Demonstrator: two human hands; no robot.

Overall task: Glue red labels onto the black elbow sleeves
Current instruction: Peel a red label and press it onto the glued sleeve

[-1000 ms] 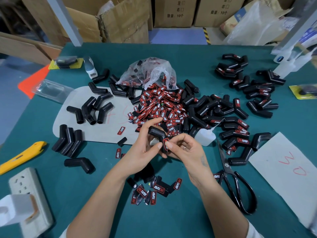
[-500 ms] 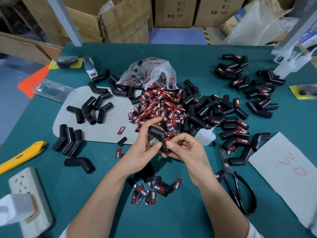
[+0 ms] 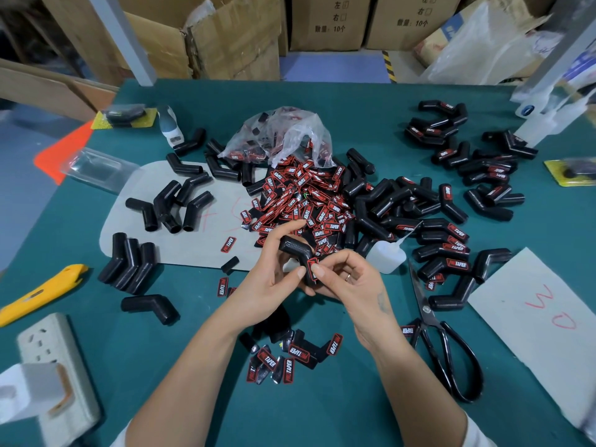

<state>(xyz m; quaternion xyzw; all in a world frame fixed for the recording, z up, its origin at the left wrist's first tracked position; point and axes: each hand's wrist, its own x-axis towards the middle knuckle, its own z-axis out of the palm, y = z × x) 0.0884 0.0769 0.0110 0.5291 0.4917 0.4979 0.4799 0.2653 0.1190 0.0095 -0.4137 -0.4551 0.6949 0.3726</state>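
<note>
Near the worktop's front-centre, the left hand (image 3: 274, 282) grips a black elbow sleeve (image 3: 298, 253), its lower leg pointing toward the person. The right hand (image 3: 350, 279) pinches the red label (image 3: 312, 265) against that leg. Pressing along the leg seems the next requirement.

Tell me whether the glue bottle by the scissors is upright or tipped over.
Tipped over. The glue bottle lies on its side on the table, nozzle pointing up-right toward the labelled sleeves.
</note>
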